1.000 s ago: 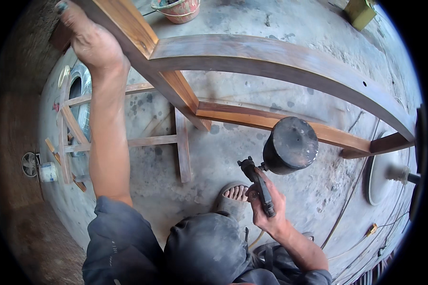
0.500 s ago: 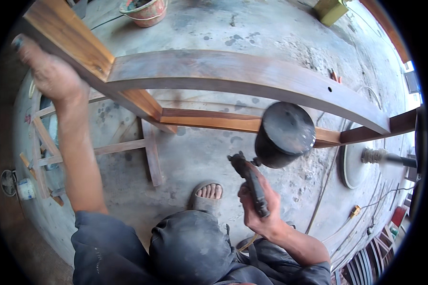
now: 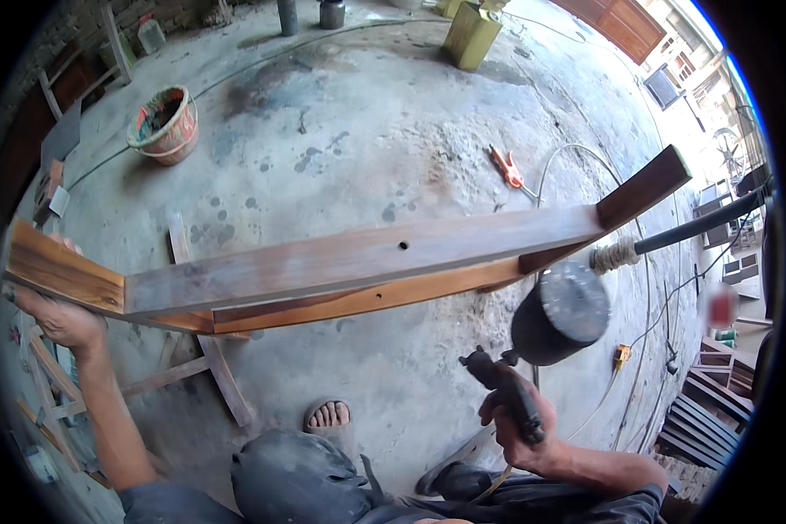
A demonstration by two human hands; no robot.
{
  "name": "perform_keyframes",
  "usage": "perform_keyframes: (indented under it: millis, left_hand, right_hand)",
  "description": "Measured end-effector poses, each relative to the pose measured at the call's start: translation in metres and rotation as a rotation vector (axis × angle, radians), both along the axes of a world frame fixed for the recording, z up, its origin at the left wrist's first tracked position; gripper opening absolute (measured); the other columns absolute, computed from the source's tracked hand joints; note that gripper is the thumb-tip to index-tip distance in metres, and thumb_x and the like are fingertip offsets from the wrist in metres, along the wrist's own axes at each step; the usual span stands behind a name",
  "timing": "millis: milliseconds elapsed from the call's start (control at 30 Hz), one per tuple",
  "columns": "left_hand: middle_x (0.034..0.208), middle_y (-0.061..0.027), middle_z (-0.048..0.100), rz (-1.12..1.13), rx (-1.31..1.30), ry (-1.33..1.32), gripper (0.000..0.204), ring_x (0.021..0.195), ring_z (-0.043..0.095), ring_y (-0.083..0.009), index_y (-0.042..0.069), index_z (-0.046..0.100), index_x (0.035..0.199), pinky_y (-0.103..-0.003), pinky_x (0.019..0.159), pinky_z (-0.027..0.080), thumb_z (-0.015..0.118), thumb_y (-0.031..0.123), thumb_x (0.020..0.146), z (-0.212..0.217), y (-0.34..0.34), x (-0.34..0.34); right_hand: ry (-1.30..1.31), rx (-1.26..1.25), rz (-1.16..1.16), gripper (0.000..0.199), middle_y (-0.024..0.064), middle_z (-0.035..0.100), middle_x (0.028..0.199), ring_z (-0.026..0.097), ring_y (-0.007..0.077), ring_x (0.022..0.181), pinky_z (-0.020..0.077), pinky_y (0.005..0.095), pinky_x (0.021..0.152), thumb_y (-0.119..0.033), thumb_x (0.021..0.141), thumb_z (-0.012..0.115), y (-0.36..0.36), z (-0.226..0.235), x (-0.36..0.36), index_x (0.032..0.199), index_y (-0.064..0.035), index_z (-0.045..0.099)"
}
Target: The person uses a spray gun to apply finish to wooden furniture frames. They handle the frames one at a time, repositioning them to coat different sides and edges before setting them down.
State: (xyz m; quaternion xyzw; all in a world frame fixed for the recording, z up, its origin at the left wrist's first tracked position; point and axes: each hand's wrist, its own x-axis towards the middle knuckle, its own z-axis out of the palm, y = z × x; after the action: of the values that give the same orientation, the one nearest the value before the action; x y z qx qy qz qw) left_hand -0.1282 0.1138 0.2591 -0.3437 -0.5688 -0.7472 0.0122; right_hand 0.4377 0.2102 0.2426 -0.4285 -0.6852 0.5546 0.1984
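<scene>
Wooden frame [image 3: 349, 262] spans left to right above the concrete floor [image 3: 367, 131], its left end gripped by the left hand [image 3: 57, 319] while the right hand [image 3: 520, 428] clasps the spray gun [image 3: 546, 336] near right; a slackened grip could drop the frame.

Both forearms are bare, the left hand [image 3: 61, 319] and right hand [image 3: 520, 428] ungloved. Dusty dark grey trousers cover the knees, and beside the left knee [image 3: 301, 476] shows one bare foot [image 3: 327, 413].
</scene>
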Motion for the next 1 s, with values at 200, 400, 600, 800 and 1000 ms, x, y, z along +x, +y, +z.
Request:
perform_keyframes:
  millis: [200, 400, 600, 800, 1000]
  left_hand:
    - [0.139, -0.021, 0.057, 0.422, -0.258, 0.528, 0.08, 0.124, 0.059, -0.0335, -0.001, 0.044, 0.146, -0.047, 0.111, 0.044, 0.012, 0.062, 0.108, -0.023, -0.043, -0.038]
    - [0.108, -0.0107, 0.06, 0.132, -0.281, 0.178, 0.078, 0.095, 0.059, -0.0229, 0.002, 0.054, 0.118, -0.038, 0.089, 0.05, 0.018, 0.069, 0.106, 0.005, -0.013, 0.019]
    - [0.125, -0.0167, 0.061, 0.118, -0.48, 0.043, 0.074, 0.115, 0.058, -0.0291, -0.004, 0.053, 0.131, -0.041, 0.106, 0.042, 0.018, 0.058, 0.111, 0.019, -0.044, 0.02]
    - [0.135, -0.0228, 0.059, -0.114, -0.916, 0.264, 0.063, 0.125, 0.056, -0.036, -0.006, 0.05, 0.139, -0.042, 0.109, 0.04, 0.032, 0.049, 0.112, 0.101, -0.054, 0.058]
    - [0.139, -0.0186, 0.059, -0.365, -1.045, 0.098, 0.066, 0.125, 0.059, -0.0364, 0.001, 0.048, 0.141, -0.042, 0.106, 0.047, 0.07, 0.043, 0.095, 0.149, -0.065, 0.054]
  right_hand:
    - [0.065, 0.007, -0.084, 0.054, 0.011, 0.066, 0.088, 0.059, 0.013, 0.066, 0.0455, 0.0274, 0.053, -0.018, 0.103, 0.048, 0.001, 0.027, 0.029, 0.15, 0.0079, 0.039]
    - [-0.16, -0.518, -0.036, 0.045, 0.0231, 0.064, 0.105, 0.065, 0.0296, 0.087, 0.0565, 0.0457, 0.071, -0.028, 0.101, 0.06, 0.028, 0.085, 0.034, 0.13, 0.006, 0.049]
    - [0.128, -0.03, 0.108, 0.057, 0.014, 0.072, 0.094, 0.069, 0.0187, 0.073, 0.0564, 0.0303, 0.07, 0.002, 0.086, 0.057, 0.004, 0.103, -0.028, 0.142, 0.0094, 0.052]
    - [0.183, -0.15, 0.301, 0.057, 0.0173, 0.074, 0.098, 0.074, 0.0227, 0.082, 0.0573, 0.0315, 0.077, 0.009, 0.087, 0.064, 0.003, 0.154, -0.122, 0.143, 0.0061, 0.053]
    - [0.213, -0.243, 0.254, 0.056, 0.0276, 0.067, 0.127, 0.072, 0.0367, 0.109, 0.0551, 0.0364, 0.092, 0.009, 0.087, 0.067, -0.021, 0.167, -0.189, 0.142, 0.0055, 0.054]
